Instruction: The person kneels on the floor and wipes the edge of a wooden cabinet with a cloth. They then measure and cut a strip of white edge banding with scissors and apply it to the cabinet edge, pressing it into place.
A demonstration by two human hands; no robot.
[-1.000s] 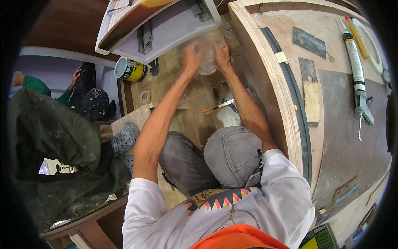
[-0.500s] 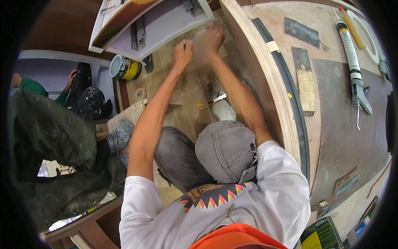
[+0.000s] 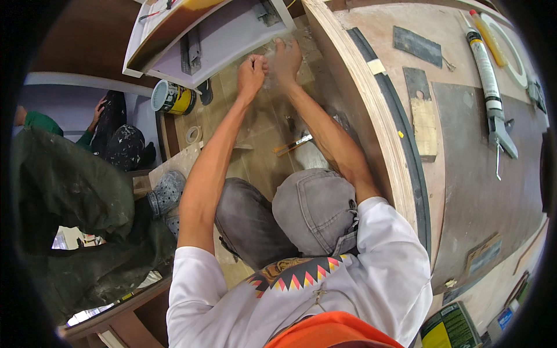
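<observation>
My left hand [image 3: 251, 76] is over the tiled floor just in front of a white cabinet, its fingers curled closed; anything inside them is hidden. Close on its right, my right hand [image 3: 288, 62] is smeared by motion, so its grip cannot be read. Both arms reach forward past my bent knees. Between my forearms an orange-handled cutter knife [image 3: 292, 145] lies on the floor, beside a pale grey shape [image 3: 312, 155] partly covered by my knee. A roll of tape [image 3: 194, 134] lies left of my left forearm.
The low white cabinet [image 3: 223, 40] stands ahead, with a paint bucket [image 3: 173, 97] beside it. A plywood edge [image 3: 371, 98] runs along my right; beyond it is a caulking gun [image 3: 492, 98] on a worktop. At left are one person's dark trousers [image 3: 75, 180] and another person's green sleeve [image 3: 46, 123].
The right hand has shifted slightly left, nearer the left hand, and stays blurred. The view has moved a little. The knife and tape remain on the floor.
</observation>
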